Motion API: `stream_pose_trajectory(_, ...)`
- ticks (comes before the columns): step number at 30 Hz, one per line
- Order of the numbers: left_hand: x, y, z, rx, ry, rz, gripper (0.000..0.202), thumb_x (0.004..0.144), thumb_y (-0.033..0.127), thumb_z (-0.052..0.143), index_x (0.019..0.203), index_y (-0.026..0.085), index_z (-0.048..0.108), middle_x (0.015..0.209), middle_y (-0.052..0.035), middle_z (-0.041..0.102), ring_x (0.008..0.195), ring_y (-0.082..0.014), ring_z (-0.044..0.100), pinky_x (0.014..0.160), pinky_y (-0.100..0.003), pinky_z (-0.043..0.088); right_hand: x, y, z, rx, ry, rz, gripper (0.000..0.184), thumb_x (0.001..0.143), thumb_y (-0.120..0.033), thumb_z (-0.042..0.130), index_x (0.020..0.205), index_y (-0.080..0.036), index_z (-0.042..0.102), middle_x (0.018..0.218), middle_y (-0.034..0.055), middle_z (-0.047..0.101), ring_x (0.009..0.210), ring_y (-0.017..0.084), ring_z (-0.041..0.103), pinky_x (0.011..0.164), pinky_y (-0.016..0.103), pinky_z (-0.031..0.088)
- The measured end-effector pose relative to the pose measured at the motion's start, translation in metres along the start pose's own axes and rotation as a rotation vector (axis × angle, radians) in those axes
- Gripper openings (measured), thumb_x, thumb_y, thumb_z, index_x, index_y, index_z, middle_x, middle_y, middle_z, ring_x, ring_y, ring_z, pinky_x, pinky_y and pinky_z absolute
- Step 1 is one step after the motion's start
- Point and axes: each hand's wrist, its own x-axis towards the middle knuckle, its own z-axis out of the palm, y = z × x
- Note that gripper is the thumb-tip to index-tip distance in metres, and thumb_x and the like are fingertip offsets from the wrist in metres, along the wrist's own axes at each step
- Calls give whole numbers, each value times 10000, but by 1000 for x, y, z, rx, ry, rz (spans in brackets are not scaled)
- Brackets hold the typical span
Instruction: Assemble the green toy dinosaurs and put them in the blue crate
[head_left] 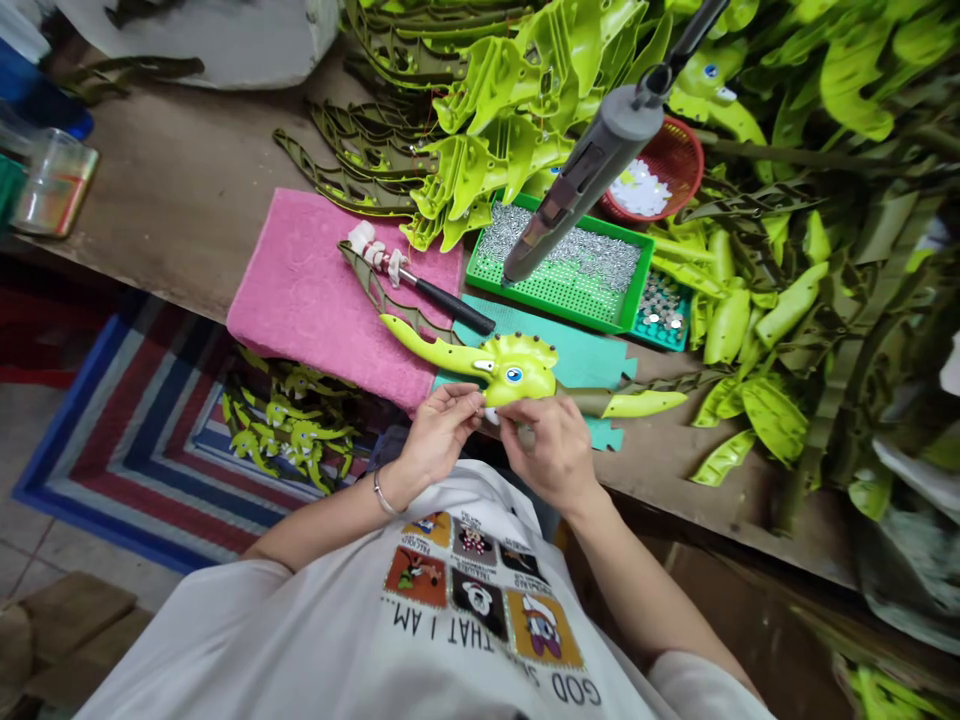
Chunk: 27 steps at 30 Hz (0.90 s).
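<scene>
A lime-green plastic dinosaur toy [517,368] with a blue eye lies on the workbench edge, its long snout pointing left and its olive tail to the right. My left hand [439,432] pinches its lower edge near the head. My right hand [551,448] is closed on the same lower edge, with a small white piece between the two hands. A black-handled screwdriver [420,285] with a cloth-wrapped end lies just behind the toy.
A pink towel [315,300] covers the bench on the left. A green tray of screws [570,265], a red basket [660,170] and a hanging grey power screwdriver [592,170] stand behind. Green toy shells [787,250] are piled right and back; finished toys [292,425] lie below the bench.
</scene>
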Motion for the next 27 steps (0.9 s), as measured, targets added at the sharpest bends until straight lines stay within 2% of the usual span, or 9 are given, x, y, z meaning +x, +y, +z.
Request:
stream_pose_trajectory(5,1,-2,3,-21,-12,-23,391,587,244,928,822,142,633,695,39,668,601,-47,609,598,-157,484,4,-3,-4,-39,-27,-18,247,854,-87,664,1027,-200,529,743,2,715,615,154,619,635,315,449)
stream_pose_trajectory(11,0,-1,4,-11,-2,-14,333,641,250,907,805,149,636,716,39,666,607,-48,610,614,-170,492,13,-13,-2,143,53,165,311,844,-101,684,1083,-233,535,853,7,743,735,156,700,673,298,535)
stream_pose_trajectory(17,-1,4,7,-40,55,96,436,486,335,973,771,156,696,691,35,695,606,-42,613,600,-143,483,18,-20,9,191,43,248,318,841,-127,684,1088,-234,514,843,5,747,730,174,733,662,311,562)
stream_pose_trajectory(24,3,6,1,142,100,335,351,568,380,931,788,179,747,686,15,722,605,-74,640,604,-179,511,27,-27,15,253,49,384,268,829,-158,678,1025,-236,512,800,-9,725,733,172,743,660,293,592)
stream_pose_trajectory(27,5,7,-3,205,123,395,328,601,399,909,792,183,752,695,8,727,609,-85,642,601,-194,511,34,-29,16,290,37,419,243,828,-173,675,994,-234,509,819,-11,712,707,160,745,627,265,593)
